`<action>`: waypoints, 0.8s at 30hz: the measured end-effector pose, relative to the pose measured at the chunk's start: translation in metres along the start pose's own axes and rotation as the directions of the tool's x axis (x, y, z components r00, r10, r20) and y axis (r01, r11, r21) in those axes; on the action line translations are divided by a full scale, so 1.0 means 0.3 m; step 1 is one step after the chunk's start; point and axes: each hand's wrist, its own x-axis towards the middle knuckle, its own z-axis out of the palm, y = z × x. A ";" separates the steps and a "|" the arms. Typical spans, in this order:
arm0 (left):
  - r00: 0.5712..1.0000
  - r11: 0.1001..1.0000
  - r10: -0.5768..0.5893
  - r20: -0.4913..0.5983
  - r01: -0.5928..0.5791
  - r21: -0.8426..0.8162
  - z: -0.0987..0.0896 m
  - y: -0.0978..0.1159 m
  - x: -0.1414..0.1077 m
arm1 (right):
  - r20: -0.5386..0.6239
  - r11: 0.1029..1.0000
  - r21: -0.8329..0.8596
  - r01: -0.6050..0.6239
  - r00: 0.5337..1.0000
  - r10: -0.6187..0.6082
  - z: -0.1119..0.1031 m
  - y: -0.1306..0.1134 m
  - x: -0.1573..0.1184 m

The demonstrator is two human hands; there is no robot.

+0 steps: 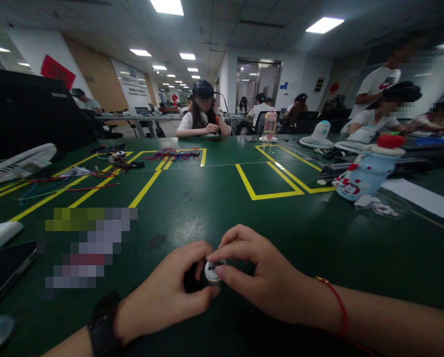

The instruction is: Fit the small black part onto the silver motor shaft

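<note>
A small round white part (211,272) with dark spots on its face is between my two hands, just above or on the green table near the front. My left hand (170,280), with a black watch at the wrist, curves around its left side, thumb below and fingers above. From the right, my right hand (261,270) has its thumb and forefinger closed on the face and upper edge of the same part. A red cord circles my right wrist. My fingers hide some of the part's edge, and I cannot make out its exact kind.
Yellow tape (277,195) marks the green table (185,213). Bundled wires (177,154) and a white fan (19,163) lie left and farther back. A blue bottle (368,171) stands right, near white paper (422,198). A person (203,116) sits across the table.
</note>
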 end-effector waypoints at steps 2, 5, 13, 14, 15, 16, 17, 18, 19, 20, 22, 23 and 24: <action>1.000 1.000 0.000 0.009 0.000 -0.002 0.002 -0.002 0.001 | -0.024 1.000 -0.003 0.000 1.000 0.000 0.004 -0.002 0.007; 1.000 1.000 0.000 0.003 0.001 -0.016 0.001 -0.001 -0.001 | -0.061 0.999 0.039 -0.002 0.998 0.004 -0.017 -0.005 0.011; 1.000 1.000 -0.010 0.009 0.011 -0.022 -0.016 0.006 -0.008 | 0.058 0.984 -0.135 -0.114 0.991 0.122 -0.104 0.052 -0.053; 1.000 1.000 -0.010 0.012 0.011 -0.026 -0.018 0.006 -0.008 | 0.099 0.979 -0.173 -0.108 0.987 0.127 -0.105 0.064 -0.059; 1.000 0.999 -0.010 0.016 0.010 -0.031 -0.019 0.005 -0.009 | 0.136 0.975 -0.202 -0.096 0.983 0.125 -0.104 0.075 -0.063; 1.000 0.999 -0.010 0.019 0.010 -0.035 -0.020 0.004 -0.009 | 0.160 0.970 -0.225 -0.086 0.979 0.124 -0.102 0.084 -0.065; 1.000 0.999 -0.011 0.022 0.012 -0.037 -0.021 0.004 -0.010 | 0.177 0.967 -0.243 -0.078 0.977 0.123 -0.100 0.092 -0.066; 1.000 0.999 -0.014 0.024 0.015 -0.038 -0.021 0.003 -0.010 | 0.184 0.964 -0.255 -0.073 0.975 0.123 -0.097 0.097 -0.067; 1.000 0.999 -0.017 0.025 0.018 -0.036 -0.021 0.002 -0.011 | 0.187 0.962 -0.263 -0.073 0.974 0.125 -0.096 0.099 -0.067; 0.999 0.999 -0.018 0.027 0.019 -0.035 -0.021 0.000 -0.012 | 0.190 0.961 -0.268 -0.074 0.973 0.128 -0.096 0.100 -0.067; 0.999 0.999 -0.017 0.034 0.018 -0.036 -0.020 -0.001 -0.013 | 0.198 0.960 -0.270 -0.079 0.971 0.136 -0.097 0.098 -0.068; 0.999 0.999 -0.016 0.036 0.017 -0.037 -0.019 -0.002 -0.014 | 0.202 0.960 -0.270 -0.080 0.970 0.138 -0.099 0.097 -0.069; 0.999 0.999 -0.014 0.036 0.016 -0.038 -0.019 -0.002 -0.015 | 0.204 0.960 -0.270 -0.080 0.969 0.138 -0.100 0.095 -0.070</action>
